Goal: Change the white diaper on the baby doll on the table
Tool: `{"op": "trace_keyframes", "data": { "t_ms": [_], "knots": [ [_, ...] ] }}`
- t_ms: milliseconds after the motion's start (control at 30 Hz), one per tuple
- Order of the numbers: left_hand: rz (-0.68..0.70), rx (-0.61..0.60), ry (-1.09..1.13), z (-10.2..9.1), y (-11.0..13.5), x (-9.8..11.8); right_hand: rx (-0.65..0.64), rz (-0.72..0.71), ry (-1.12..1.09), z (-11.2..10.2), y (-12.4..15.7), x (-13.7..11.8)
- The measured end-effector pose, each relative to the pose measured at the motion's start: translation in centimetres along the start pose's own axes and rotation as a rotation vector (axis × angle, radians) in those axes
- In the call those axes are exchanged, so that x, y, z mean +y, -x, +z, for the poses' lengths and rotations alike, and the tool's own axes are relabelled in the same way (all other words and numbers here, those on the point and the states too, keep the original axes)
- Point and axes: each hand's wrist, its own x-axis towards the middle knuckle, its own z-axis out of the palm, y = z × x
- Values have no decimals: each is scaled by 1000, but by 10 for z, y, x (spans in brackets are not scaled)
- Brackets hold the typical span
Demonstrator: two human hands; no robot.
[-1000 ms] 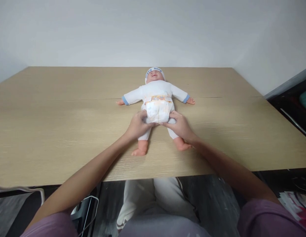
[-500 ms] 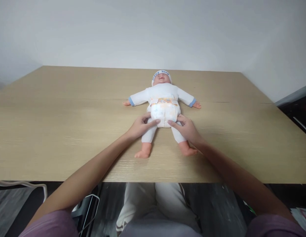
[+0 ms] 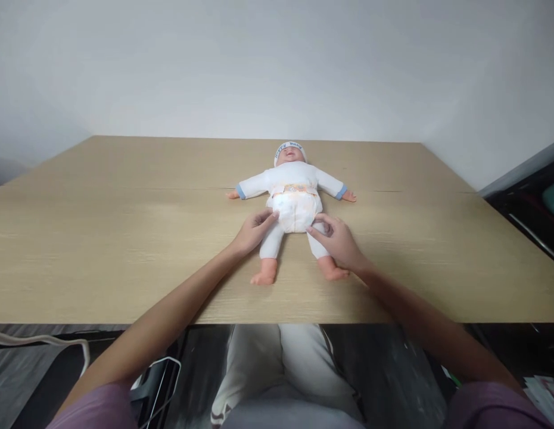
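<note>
A baby doll (image 3: 292, 174) in white clothes with blue cuffs lies on its back, arms spread and feet toward me. Round its hips is a white diaper (image 3: 296, 213) with an orange patterned waistband. At the diaper's left leg edge, my left hand (image 3: 254, 232) pinches the side between thumb and fingers; some fingertips are hidden. My right hand (image 3: 338, 239) is curled at the opposite leg edge, thumb and forefinger closed on the diaper's rim above the doll's thigh.
The doll lies on a light wooden table (image 3: 125, 256) that reaches a pale wall (image 3: 259, 65). A white cable (image 3: 44, 339) hangs at the lower left. Dark equipment (image 3: 527, 208) stands beyond the table's right edge.
The camera view has tilted slightly. My left thumb has drawn back outward from the diaper's front to its side edge. My right hand has shifted slightly at the other leg edge.
</note>
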Motion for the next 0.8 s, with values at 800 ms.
{"op": "trace_keyframes", "data": {
  "t_ms": [800],
  "knots": [
    [131,351,-1125,-78,-127,-43,62,-131,740,13,-162,81]
  ]
}}
